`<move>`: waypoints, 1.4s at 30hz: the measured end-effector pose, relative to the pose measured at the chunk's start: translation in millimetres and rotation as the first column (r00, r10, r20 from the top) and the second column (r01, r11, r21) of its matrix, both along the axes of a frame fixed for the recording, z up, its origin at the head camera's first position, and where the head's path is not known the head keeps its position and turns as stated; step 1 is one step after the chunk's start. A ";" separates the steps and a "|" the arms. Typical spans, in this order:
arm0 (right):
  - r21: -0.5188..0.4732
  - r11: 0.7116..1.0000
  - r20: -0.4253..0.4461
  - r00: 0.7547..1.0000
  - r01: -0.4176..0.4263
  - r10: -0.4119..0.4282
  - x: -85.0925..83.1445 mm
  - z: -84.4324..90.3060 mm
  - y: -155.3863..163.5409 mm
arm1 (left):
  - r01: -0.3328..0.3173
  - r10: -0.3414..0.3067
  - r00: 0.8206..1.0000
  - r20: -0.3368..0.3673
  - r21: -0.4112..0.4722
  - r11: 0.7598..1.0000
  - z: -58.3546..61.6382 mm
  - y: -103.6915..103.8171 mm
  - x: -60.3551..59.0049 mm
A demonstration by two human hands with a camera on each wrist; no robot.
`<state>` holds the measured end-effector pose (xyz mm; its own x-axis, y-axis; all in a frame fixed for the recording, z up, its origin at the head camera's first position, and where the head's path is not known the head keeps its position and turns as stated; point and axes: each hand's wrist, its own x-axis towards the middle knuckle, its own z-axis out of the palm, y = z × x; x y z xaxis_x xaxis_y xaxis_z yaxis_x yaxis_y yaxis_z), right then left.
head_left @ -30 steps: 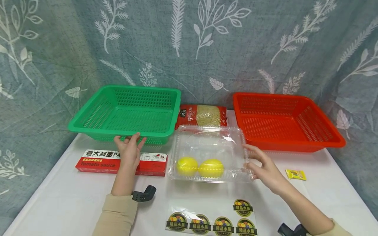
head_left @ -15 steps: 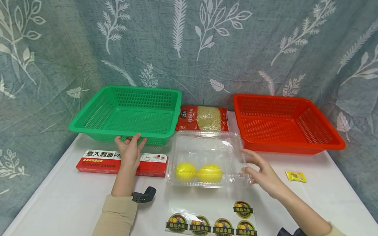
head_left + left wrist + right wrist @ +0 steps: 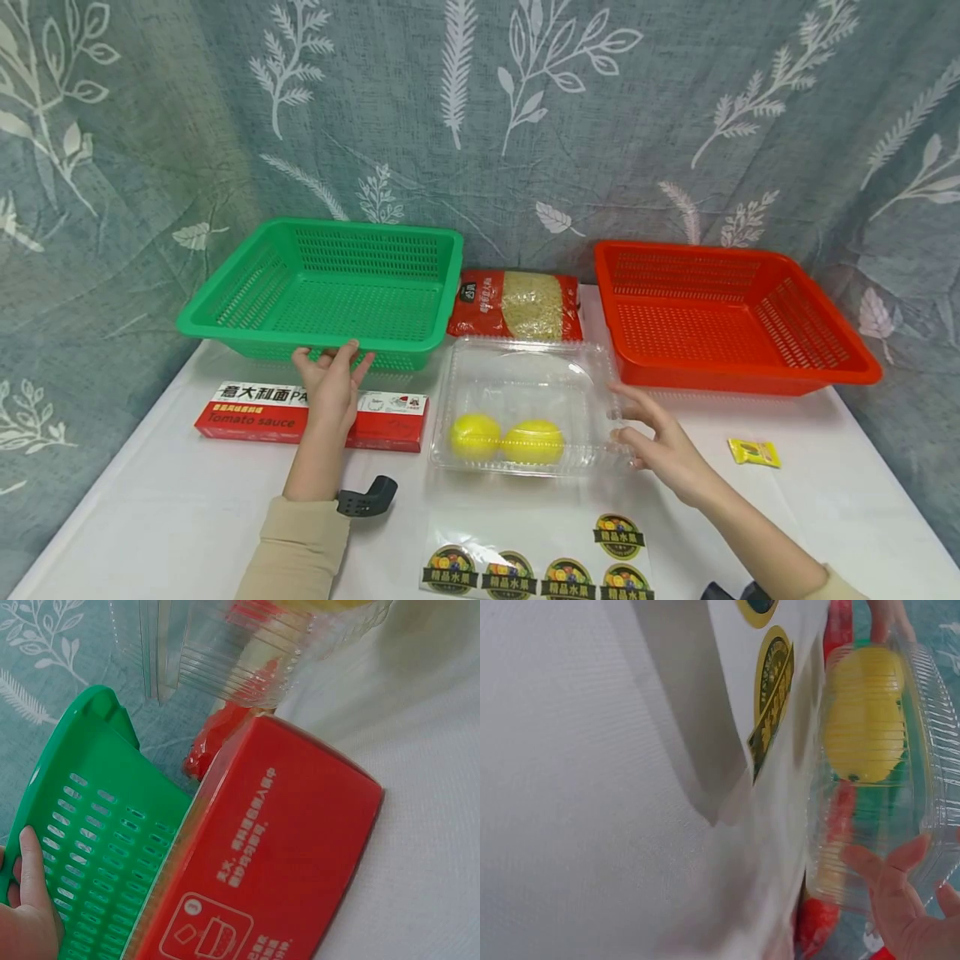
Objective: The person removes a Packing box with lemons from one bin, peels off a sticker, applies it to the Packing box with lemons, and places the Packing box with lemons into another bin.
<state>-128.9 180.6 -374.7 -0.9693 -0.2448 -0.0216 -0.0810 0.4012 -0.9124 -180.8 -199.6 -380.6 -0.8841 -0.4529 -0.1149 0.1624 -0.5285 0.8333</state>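
Observation:
My left hand (image 3: 330,383) is at the front rim of the green basket (image 3: 337,317). In the left wrist view its fingers (image 3: 31,862) lie over that rim and along the slotted outer wall. A long red and white pasta box (image 3: 382,421) lies below the left hand. My right hand (image 3: 660,442) holds the right side of a clear plastic clamshell container (image 3: 570,400), thumb and fingers at its edge. Two yellow lemons (image 3: 504,439) sit side by side within the container, toward its front left. Some right fingertips show blurred through the plastic.
A red bag of pasta (image 3: 517,304) lies behind the container, between the green basket and a red basket (image 3: 720,333). A sheet of round fruit stickers (image 3: 540,558) is in front. A small yellow packet (image 3: 753,452) lies at right. A patterned curtain (image 3: 480,125) hangs behind.
The clear container with the lemons has come down a little in the head view, my right hand moving slightly left with it. My left hand has stayed at the green basket.

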 end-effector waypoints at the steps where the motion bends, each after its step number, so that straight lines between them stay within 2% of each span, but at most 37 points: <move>1: 0.003 1.000 0.003 1.000 0.002 -0.002 -0.5 -0.3 -0.1 | 0.001 -0.001 1.000 0.003 0.000 1.000 0.1 0.0 0.2; 15: 0.027 1.000 0.030 0.999 0.009 -0.010 -8.1 -2.7 0.0 | 0.007 -0.007 1.000 0.017 0.002 1.000 0.4 -1.2 0.1; 22: 0.028 1.000 0.041 0.999 -0.009 0.008 -14.0 -6.5 0.3 | 0.000 0.000 1.000 0.011 0.005 1.000 -0.2 -1.6 -0.6; 27: 0.064 0.998 0.055 0.998 -0.029 0.026 -17.5 -6.7 1.7 | 0.002 -0.002 1.000 0.004 0.020 1.000 0.1 -1.5 -1.6; 34: 0.093 0.995 0.059 0.997 -0.046 0.041 -17.8 -5.3 1.4 | -0.004 0.004 1.000 0.003 0.008 1.000 1.9 -2.3 -1.9; 42: 0.096 0.994 0.072 0.996 -0.056 0.050 -16.4 -5.3 4.3 | -0.005 0.005 1.000 -0.004 0.039 0.999 -1.0 -2.1 -3.9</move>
<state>-145.2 184.9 -380.0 -0.9503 -0.2892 -0.1151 -0.0420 0.4856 -0.8732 -184.7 -201.7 -381.6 -0.8823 -0.4526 -0.1291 0.1683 -0.5596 0.8115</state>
